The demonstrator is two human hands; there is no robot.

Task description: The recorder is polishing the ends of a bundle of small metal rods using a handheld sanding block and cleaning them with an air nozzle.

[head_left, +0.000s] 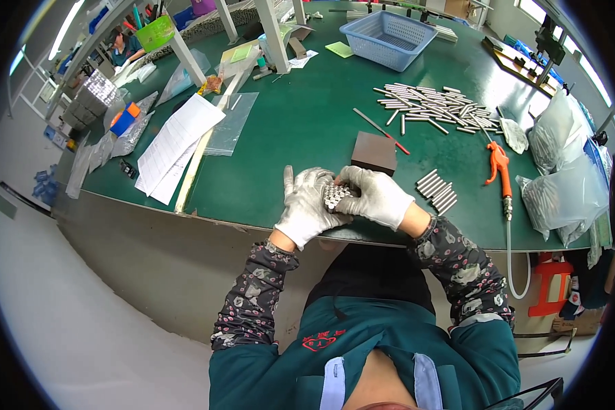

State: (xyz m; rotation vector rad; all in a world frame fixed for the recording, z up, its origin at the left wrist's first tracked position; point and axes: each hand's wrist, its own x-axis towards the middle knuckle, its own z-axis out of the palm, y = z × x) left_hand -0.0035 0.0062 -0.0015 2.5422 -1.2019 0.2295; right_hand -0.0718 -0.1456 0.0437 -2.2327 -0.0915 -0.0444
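Metal rods [335, 197], bunched tightly (round ends gleaming silver), were by the near edge of the worktable [280, 130]. Left hand [309, 203] and right hand [379, 198] clasped them with gloved fingers.

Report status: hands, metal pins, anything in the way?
Left hand and right hand gloved, around bundled metal pins, ends showing. Brown block just beyond right hand, outside the grasp.

Both forearms [249, 297] reach forward, converging. The left hand [309, 202] curves inward, one finger raised; the right hand [376, 197] curls toward it.
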